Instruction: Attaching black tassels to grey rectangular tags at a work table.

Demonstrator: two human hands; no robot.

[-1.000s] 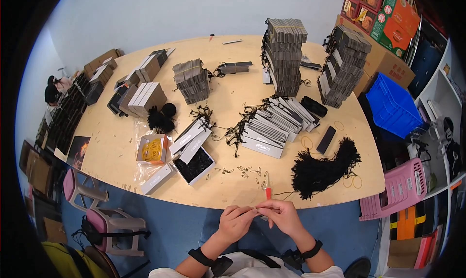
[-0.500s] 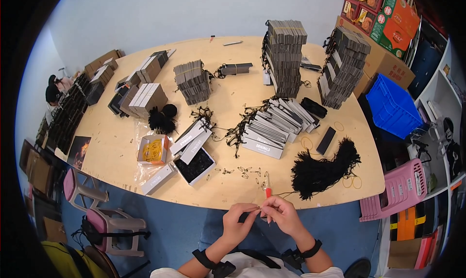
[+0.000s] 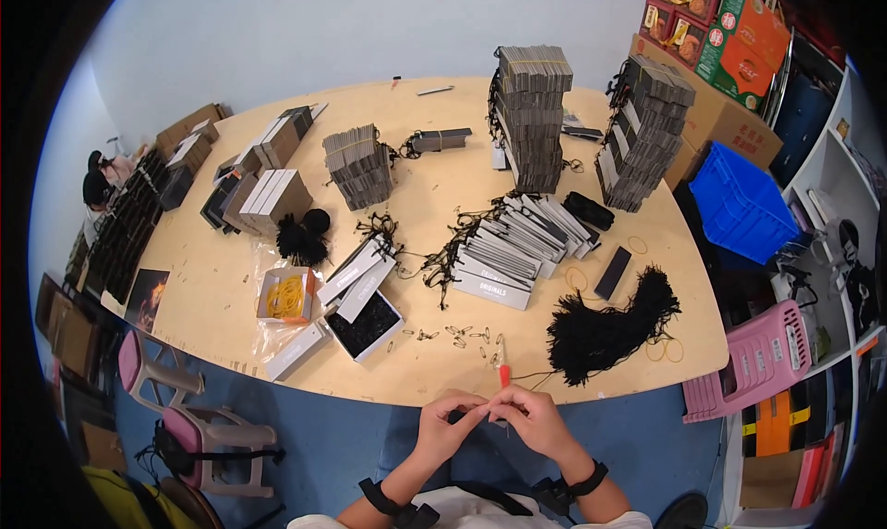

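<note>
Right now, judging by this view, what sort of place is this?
Probably an assembly or packing workroom: a big table carries tall stacks of grey cards, a bundle of black cords and yellow rubber bands.

Black cords (image 3: 619, 326) on pale table (image 3: 203, 270)

Tabletop (image 3: 205, 270): rubber bands (image 3: 285, 298) in an open box (image 3: 265, 298) at left, cord bundle (image 3: 610, 330) right, fanned strips (image 3: 499, 263) between, tall stack (image 3: 533, 118) behind the strips, slim tool (image 3: 504, 374) near the front edge.
</note>
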